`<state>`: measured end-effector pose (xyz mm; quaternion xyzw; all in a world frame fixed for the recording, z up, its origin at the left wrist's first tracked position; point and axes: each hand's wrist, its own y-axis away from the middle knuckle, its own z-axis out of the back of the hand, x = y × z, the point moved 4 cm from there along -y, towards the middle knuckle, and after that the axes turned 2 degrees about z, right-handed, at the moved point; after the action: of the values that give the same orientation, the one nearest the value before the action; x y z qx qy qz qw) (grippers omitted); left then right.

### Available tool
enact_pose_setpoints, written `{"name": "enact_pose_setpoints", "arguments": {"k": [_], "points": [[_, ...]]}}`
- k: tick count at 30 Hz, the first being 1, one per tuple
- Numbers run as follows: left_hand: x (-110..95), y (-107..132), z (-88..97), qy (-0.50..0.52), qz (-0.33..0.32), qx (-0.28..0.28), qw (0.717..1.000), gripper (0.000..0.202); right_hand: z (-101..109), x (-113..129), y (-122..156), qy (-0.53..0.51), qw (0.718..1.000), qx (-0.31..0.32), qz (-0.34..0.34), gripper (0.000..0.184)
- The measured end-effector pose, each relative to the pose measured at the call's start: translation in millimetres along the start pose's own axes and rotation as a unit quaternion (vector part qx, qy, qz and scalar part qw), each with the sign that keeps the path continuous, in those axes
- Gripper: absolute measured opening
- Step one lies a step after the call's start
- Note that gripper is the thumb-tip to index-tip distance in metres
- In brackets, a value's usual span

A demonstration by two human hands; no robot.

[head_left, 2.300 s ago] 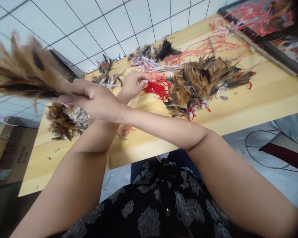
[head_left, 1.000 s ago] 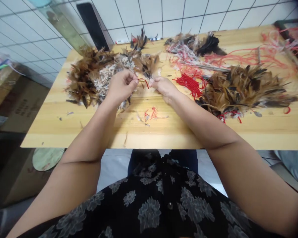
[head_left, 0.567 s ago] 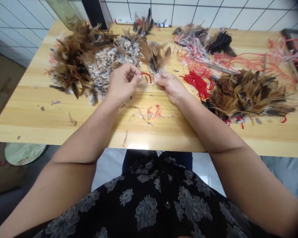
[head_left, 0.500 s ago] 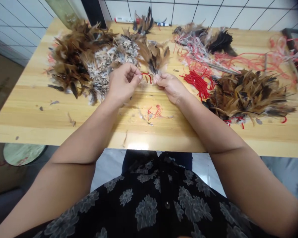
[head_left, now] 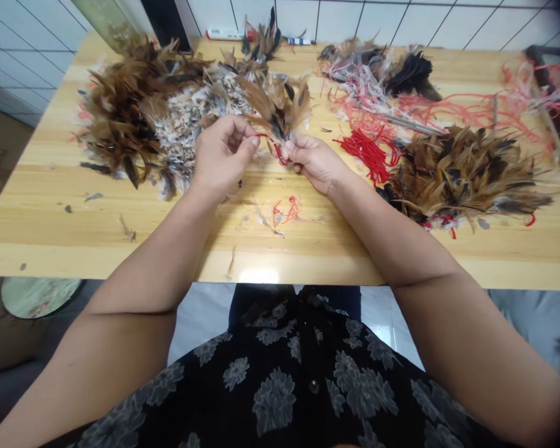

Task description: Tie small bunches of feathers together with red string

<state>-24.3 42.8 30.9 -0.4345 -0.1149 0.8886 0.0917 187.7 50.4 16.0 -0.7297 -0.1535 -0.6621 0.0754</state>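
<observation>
My right hand point(head_left: 312, 158) pinches a small bunch of brown and black feathers point(head_left: 280, 112) by its base, the tips fanning up and away from me. Between thumb and forefinger my left hand point(head_left: 228, 149) grips one end of a short red string point(head_left: 263, 136). The string runs across to the base of the bunch, and its other end hangs in a curve by my right fingertips. Whether it loops round the quills I cannot tell. Both hands are held over the middle of the wooden table point(head_left: 317, 261).
Left lies a large heap of brown feathers point(head_left: 121, 118) with pale fluffy ends. Cut red strings point(head_left: 368, 149) and another feather pile point(head_left: 471, 174) lie to the right, with tangled pink strands point(head_left: 466, 109) behind. Two markers point(head_left: 226, 34) rest by the tiled wall. Red scraps point(head_left: 289, 210) lie in front.
The red string's free end has dropped lower beside my right fingers. My right hand has turned slightly around the feather bunch. The whole view has shifted a little.
</observation>
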Motion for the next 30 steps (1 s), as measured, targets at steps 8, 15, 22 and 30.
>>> {"name": "enact_pose_setpoints", "arguments": {"k": [8,15,22,30], "points": [[3.2,4.0,2.5,-0.008,-0.012,-0.002,1.000,0.056,6.3,-0.5,-5.2,-0.003,0.997,-0.072,-0.015,0.046],[14.1,-0.7,0.1,0.030,-0.019,-0.048,0.998,0.061,5.0,-5.0,-8.3,0.026,0.998,-0.053,0.009,0.042],[9.9,1.1,-4.0,0.029,-0.050,-0.056,0.997,0.052,-3.4,2.2,1.1,0.056,0.997,0.026,0.042,0.045],[6.3,4.5,-2.1,-0.007,-0.026,-0.053,0.998,0.051,-0.7,-1.7,-0.2,0.008,1.000,0.011,0.004,0.031]]}}
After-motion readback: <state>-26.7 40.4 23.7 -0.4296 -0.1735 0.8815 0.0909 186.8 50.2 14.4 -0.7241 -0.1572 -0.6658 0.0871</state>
